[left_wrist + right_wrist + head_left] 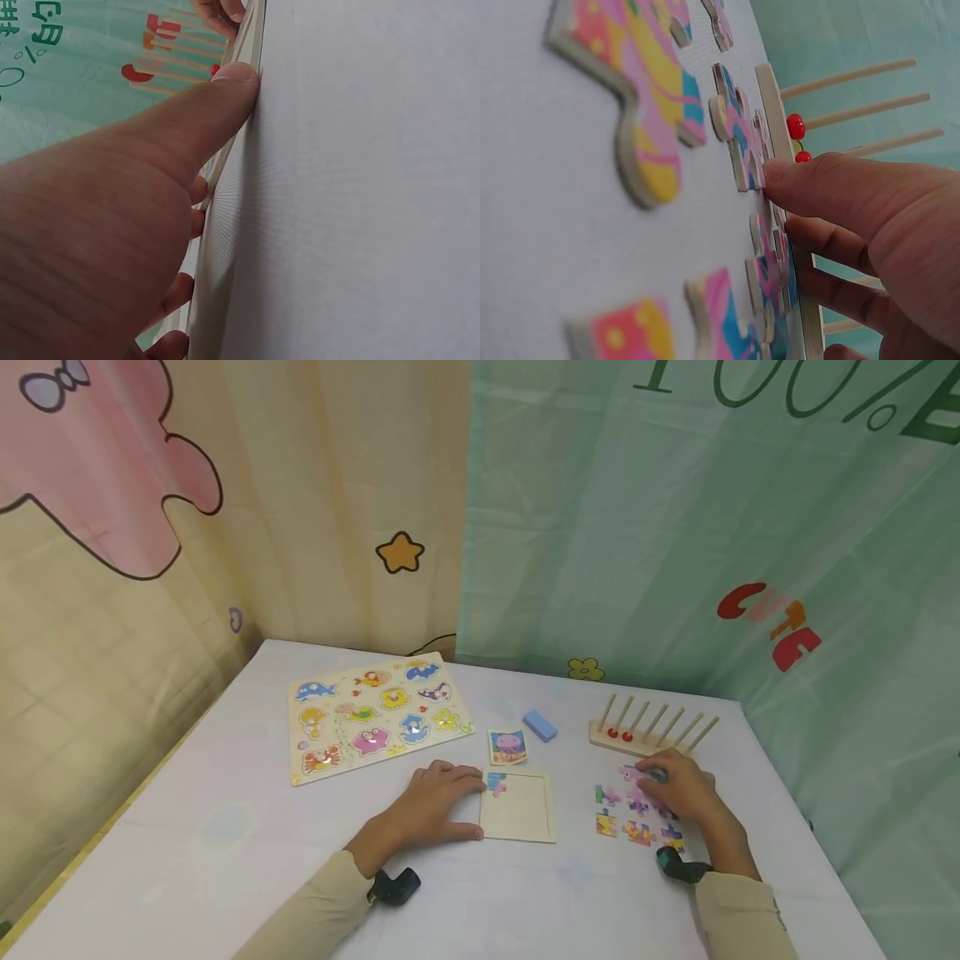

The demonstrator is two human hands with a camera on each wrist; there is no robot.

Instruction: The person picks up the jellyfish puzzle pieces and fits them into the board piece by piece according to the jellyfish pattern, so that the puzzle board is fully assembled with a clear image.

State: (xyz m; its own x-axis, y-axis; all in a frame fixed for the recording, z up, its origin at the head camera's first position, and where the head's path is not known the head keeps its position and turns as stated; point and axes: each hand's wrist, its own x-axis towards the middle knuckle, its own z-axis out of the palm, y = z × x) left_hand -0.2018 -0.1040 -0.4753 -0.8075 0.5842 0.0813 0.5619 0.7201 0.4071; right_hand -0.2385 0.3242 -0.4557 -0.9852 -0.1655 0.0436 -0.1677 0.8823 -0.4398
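The shallow wooden tray has one puzzle piece in its upper left corner. My left hand rests at the tray's left side, thumb near the lower corner and fingers near the upper one; in the left wrist view the thumb of that hand touches the tray's edge. Several loose pink, yellow and blue pieces lie to the right. Over their upper part, my right hand pinches a puzzle piece, mostly hidden by the fingers. The right wrist view shows the thumb of this hand low among the pieces.
A sea-animal board lies at the back left. Behind the tray are a small picture card and a blue block. A wooden peg rack with red beads stands just behind the loose pieces.
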